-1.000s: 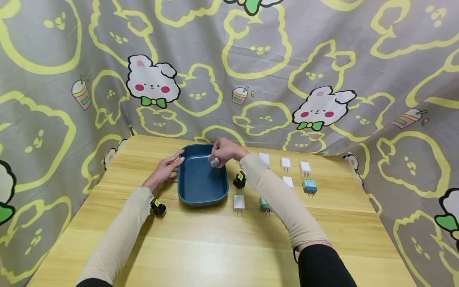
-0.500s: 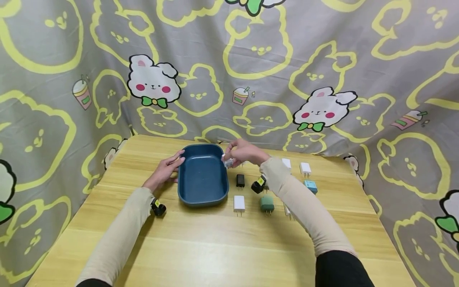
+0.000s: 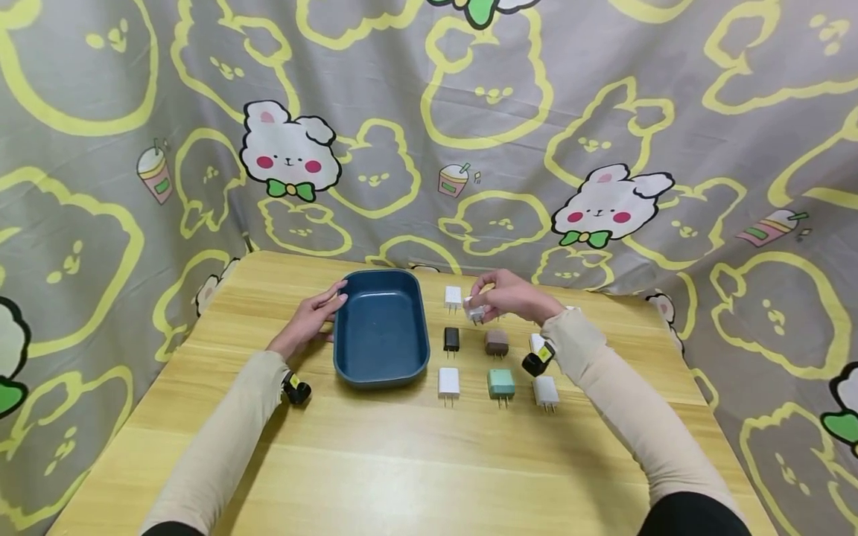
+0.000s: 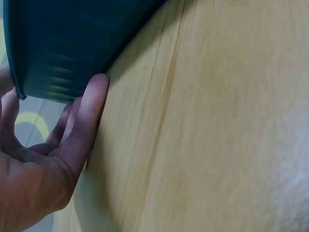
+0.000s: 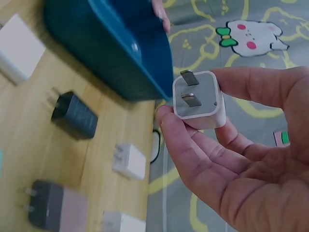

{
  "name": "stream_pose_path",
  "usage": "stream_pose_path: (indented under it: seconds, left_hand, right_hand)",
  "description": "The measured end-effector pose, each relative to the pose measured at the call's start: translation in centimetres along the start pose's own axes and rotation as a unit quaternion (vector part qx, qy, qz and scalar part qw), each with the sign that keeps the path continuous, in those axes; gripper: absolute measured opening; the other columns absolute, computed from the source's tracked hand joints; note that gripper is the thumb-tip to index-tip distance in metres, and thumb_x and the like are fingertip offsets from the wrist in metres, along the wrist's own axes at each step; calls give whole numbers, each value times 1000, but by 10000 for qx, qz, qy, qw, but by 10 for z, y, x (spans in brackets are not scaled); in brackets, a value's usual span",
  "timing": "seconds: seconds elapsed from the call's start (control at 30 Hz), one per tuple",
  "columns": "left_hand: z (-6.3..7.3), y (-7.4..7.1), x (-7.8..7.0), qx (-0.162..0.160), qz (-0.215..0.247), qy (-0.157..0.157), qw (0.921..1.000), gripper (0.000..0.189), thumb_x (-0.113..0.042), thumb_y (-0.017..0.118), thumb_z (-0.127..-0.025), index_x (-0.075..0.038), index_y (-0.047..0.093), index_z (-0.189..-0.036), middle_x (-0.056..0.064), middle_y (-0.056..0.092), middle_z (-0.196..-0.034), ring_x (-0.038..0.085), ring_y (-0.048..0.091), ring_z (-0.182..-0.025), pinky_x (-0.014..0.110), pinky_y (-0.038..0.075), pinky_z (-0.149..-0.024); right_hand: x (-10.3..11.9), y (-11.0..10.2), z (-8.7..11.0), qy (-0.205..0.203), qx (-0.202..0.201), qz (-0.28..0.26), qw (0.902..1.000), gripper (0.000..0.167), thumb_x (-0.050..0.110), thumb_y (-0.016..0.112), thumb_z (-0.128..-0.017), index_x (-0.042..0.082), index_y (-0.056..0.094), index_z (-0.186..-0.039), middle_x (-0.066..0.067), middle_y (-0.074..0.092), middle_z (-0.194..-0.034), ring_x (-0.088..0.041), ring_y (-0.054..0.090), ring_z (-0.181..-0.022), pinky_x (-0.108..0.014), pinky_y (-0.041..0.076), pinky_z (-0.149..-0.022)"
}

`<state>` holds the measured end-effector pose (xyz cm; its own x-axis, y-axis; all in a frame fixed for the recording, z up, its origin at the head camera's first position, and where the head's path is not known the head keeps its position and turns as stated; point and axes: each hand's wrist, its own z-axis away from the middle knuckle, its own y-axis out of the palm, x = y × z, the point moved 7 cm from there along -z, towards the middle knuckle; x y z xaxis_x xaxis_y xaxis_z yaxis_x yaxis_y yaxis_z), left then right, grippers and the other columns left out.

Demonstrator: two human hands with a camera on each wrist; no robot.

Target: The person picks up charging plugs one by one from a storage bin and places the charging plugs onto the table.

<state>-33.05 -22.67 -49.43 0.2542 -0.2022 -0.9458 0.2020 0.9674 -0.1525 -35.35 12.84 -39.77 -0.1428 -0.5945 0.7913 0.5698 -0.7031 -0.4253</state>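
A white plug charger [image 5: 200, 99] with two flat metal prongs is pinched between the thumb and fingers of my right hand [image 3: 512, 294]. That hand is over the back of the table, between a white charger [image 3: 453, 296] on its left and a brown charger [image 3: 497, 342] in front. To the left stands a dark blue rectangular tray [image 3: 382, 378], with nothing inside. My left hand [image 3: 304, 324] holds the tray's left side, digits over its rim. In the left wrist view, a fingertip [image 4: 99, 82] presses low on the tray's outer wall.
Several more chargers lie in rows right of the tray: black [image 3: 452, 339], white [image 3: 449, 382], green [image 3: 500, 383] and another white charger [image 3: 546, 391]. My right forearm hides others. A patterned curtain [image 3: 375, 149] surrounds the wooden table [image 3: 375, 461] at the back and sides.
My right hand has moved right, from over the tray to over the charger rows, still pinching the white charger. The left hand and the tray stay in place.
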Motion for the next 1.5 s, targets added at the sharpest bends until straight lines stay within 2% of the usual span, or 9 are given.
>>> stream_pose_path:
  seconds: [0.3,0.5,0.73,0.93,1.03,1.23,1.5]
  left_hand:
    - [-13,-6,11,-143,-93,161,9997,60,-54,54,-101,-43,33,-157,14,42,-160,26,61,-108,32,61,-66]
    - [-13,-5,16,-149,-144,165,9996,62,-58,54,-100,-44,33,-157,13,42,-160,22,63,-104,33,61,-68]
    - [-12,-4,17,-150,-81,217,9996,63,-59,55,-99,-44,34,-156,15,45,-158,22,63,-102,32,61,-67]
    - [-14,-3,16,-49,83,184,9998,60,-50,54,-103,-41,33,-158,11,40,-162,23,63,-102,32,60,-66]
    - [-10,-2,12,1,150,130,9998,58,-44,52,-105,-37,31,-159,12,39,-163,25,63,-104,34,60,-66]
    - [3,0,-1,11,153,50,9999,59,-41,53,-106,-33,31,-160,15,39,-162,29,64,-108,35,61,-70]
    - [1,5,-3,92,212,76,9997,58,-40,53,-106,-34,32,-159,14,39,-162,26,63,-105,34,61,-69]
  right_hand:
    - [-42,-22,25,153,-129,-267,9994,32,18,74,-92,1,56,-112,-9,63,-98,-17,67,-78,-31,61,-76]
    - [-76,-36,41,281,-325,-281,9987,32,18,73,-93,0,57,-113,-8,61,-102,-16,67,-84,-41,60,-88]
    - [-106,-43,54,418,-364,-542,9970,32,18,69,-97,-3,55,-116,-17,61,-120,-15,68,-89,-37,61,-87]
    - [-119,-54,68,452,-435,-473,9969,33,19,69,-97,-4,54,-116,-7,62,-105,-13,66,-86,-37,61,-86]
    - [-128,-60,74,463,-534,-425,9966,33,18,68,-97,-4,54,-117,-3,60,-103,-11,65,-84,-34,61,-84]
    - [-148,-69,86,565,-757,-377,9948,35,19,69,-97,-4,54,-117,-1,61,-99,-9,66,-79,-32,61,-78]
    - [-172,-81,109,760,-1096,-138,9910,37,20,71,-96,-5,56,-117,-1,65,-93,-13,68,-75,-37,61,-81]
